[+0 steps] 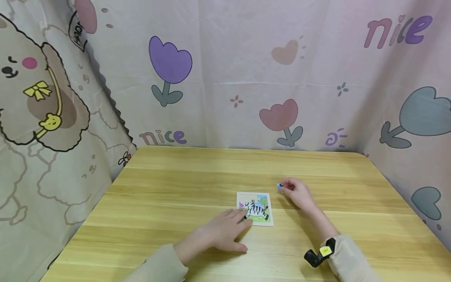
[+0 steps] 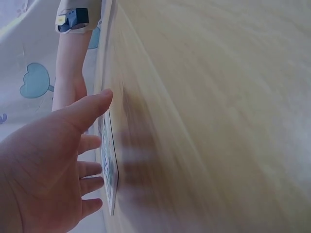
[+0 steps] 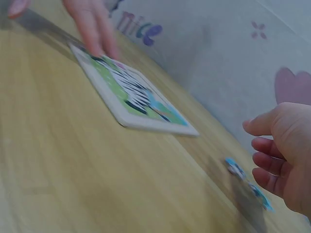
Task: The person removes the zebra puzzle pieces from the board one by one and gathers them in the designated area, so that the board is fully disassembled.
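Observation:
A zebra picture puzzle in a pale frame [image 1: 258, 211] lies on the table. My left hand [image 1: 227, 231] is over its left side with fingers extended, and in the left wrist view the fingertips [image 2: 92, 185] are right at the puzzle. Beyond the puzzle's right side, my right hand [image 1: 297, 194] hovers low with loosely bent fingers. A small blue puzzle piece [image 1: 279, 186] appears at its fingertips in the head view. The right wrist view shows two pieces, one [image 3: 235, 167] and another [image 3: 262, 196], below the bent fingers [image 3: 267, 162], with nothing visible between thumb and fingers.
The wooden table [image 1: 176, 176] reaches back to a printed cloth [image 1: 225, 58] with flowers and lettering. Another cloth [image 1: 42, 168] hangs along the left side. A black wrist camera [image 1: 318, 253] sits on the right wrist.

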{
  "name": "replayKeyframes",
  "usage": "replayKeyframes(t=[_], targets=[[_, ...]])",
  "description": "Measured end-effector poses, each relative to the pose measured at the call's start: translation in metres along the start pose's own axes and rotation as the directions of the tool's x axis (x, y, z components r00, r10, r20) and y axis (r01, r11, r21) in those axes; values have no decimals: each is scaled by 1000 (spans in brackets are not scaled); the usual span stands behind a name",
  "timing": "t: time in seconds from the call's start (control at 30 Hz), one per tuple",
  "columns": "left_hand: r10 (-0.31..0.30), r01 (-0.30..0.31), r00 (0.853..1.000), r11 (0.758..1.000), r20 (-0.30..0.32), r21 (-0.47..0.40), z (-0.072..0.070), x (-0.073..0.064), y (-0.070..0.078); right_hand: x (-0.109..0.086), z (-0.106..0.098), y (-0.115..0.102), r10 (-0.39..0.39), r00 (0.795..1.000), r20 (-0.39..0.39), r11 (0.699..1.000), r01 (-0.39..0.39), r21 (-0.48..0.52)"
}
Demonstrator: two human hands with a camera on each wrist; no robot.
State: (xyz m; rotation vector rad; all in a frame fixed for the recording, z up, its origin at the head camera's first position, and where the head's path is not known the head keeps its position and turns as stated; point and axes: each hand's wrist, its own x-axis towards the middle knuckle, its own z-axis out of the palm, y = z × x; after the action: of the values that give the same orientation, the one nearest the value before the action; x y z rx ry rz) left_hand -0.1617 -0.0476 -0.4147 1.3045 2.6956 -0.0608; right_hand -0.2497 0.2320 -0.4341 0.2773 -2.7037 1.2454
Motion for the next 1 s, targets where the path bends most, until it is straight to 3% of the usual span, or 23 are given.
replayKeyframes(t=[0.33,0.63,1.0], targets=[[35,-35,998,999,46,13,-3,13,5,-8,25,-14,-54,994,100,998,51,31],[-2,2,997,1000,80,6,1,16,0,-9,36,-21,-126,978,164,991,131,-16],[-10,6,996,999,94,44,1,17,-1,-11,34,-26,-48,973,228,990,77,-121]])
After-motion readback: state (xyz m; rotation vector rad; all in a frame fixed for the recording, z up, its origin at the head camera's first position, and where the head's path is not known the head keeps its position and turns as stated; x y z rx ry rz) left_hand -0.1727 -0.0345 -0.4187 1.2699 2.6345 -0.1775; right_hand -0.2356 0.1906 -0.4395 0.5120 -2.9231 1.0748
